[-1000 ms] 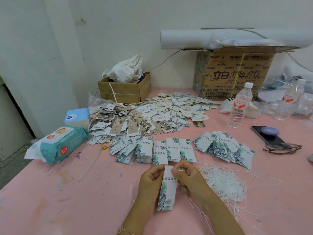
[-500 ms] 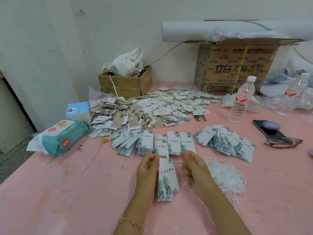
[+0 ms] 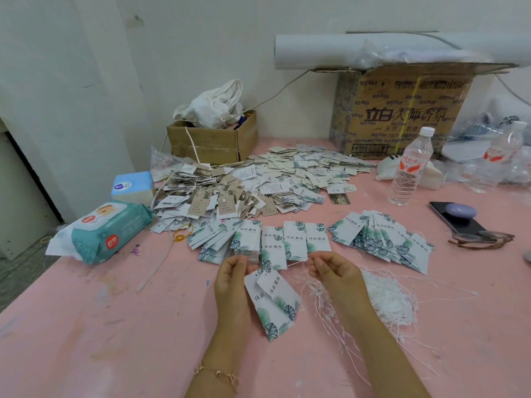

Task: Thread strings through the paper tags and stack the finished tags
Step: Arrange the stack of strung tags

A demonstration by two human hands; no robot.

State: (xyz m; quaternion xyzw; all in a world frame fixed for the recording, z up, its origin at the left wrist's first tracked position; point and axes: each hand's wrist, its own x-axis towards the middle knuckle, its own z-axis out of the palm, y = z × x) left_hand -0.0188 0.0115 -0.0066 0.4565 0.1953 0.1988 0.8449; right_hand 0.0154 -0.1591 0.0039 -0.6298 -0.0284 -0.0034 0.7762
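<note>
String [image 3: 296,263] runs in a thin, nearly level line between your two hands, just above the pink table [image 3: 115,340]. Your left hand [image 3: 232,282] has its fingertips curled together and pinched on one end of it. Your right hand [image 3: 336,271] pinches the other end between thumb and forefinger, with its other fingers loosely curled. Two leaf-printed tags [image 3: 273,304] dangle from the string at your left fingertips. They overlap and tilt, their lower corners pointing down toward you. Whether they touch the table you cannot tell from this view.

Just beyond your hands a row of leaf-printed tag stacks [image 3: 296,239] lies side by side. A fanned spread of the same tags [image 3: 382,239] lies to its right and a looser fanned pile [image 3: 214,239] to its left. Under and beside your right forearm sits a tangle of loose white strings [image 3: 388,300].

Farther back a big heap of beige and white tags [image 3: 258,182] covers the middle of the table. At its left are a wet wipes pack [image 3: 106,231] and a blue tissue pack [image 3: 133,185]. Behind it stands a small cardboard box [image 3: 212,142] stuffed with white cloth. A large printed carton [image 3: 402,110] stands against the wall with a paper roll [image 3: 330,50] on top. To the right are a water bottle [image 3: 409,170], a phone [image 3: 457,222] and a pair of glasses [image 3: 482,239].
</note>
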